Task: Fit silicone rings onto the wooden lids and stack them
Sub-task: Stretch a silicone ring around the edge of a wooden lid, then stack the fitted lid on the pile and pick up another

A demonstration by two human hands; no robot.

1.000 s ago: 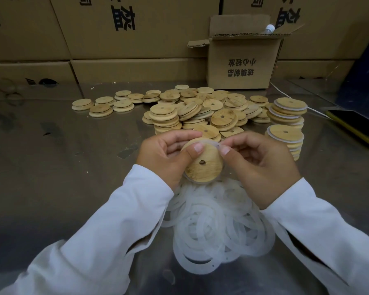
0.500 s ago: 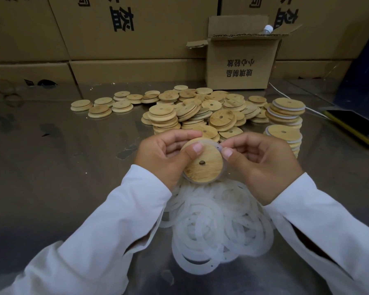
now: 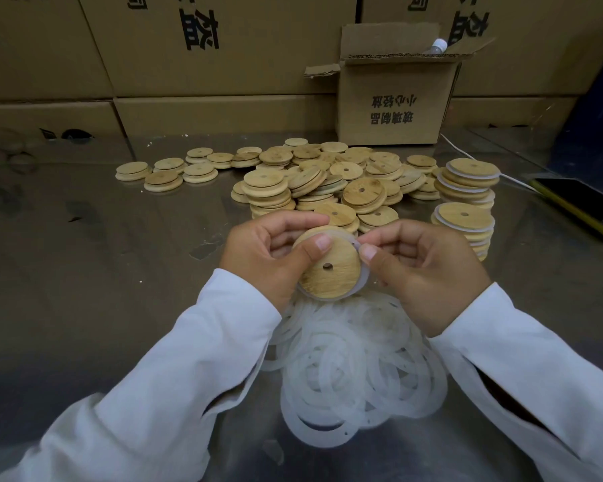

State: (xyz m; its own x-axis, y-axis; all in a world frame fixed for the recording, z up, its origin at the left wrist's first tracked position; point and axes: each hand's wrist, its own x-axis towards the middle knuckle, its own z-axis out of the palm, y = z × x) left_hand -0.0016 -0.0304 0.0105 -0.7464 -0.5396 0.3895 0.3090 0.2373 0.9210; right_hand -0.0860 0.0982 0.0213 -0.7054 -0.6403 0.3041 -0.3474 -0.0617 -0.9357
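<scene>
Barely any travel since a second ago: both hands have stayed over the ring pile, but the white band now shows further round the lid, down its right side and under its lower edge.

Head view, and the count. One wooden lid [image 3: 331, 273] is up off the counter [image 3: 84, 290], face toward the camera, its small hole showing. The left hand [image 3: 258, 259] grips it, thumb pressed flat on the face and fingers curled behind. One silicone ring [image 3: 363, 278] sits on the lid's rim. The right hand [image 3: 429, 273] pinches that ring between thumb and forefinger at the lid's upper right edge. Two white sleeves lead in from below.

Just beneath the hands lies one pile of loose rings [image 3: 355, 370], too tangled to count. Beyond them is one heap of bare lids [image 3: 328, 182], too overlapped to count, with a few more strung out to the left. Right of the heap stand two ringed stacks, the far stack [image 3: 470, 179] and the near stack [image 3: 463, 224], just beside each other. One small open carton [image 3: 394, 99] stands behind, and one phone [image 3: 578, 203] lies at the right edge.
</scene>
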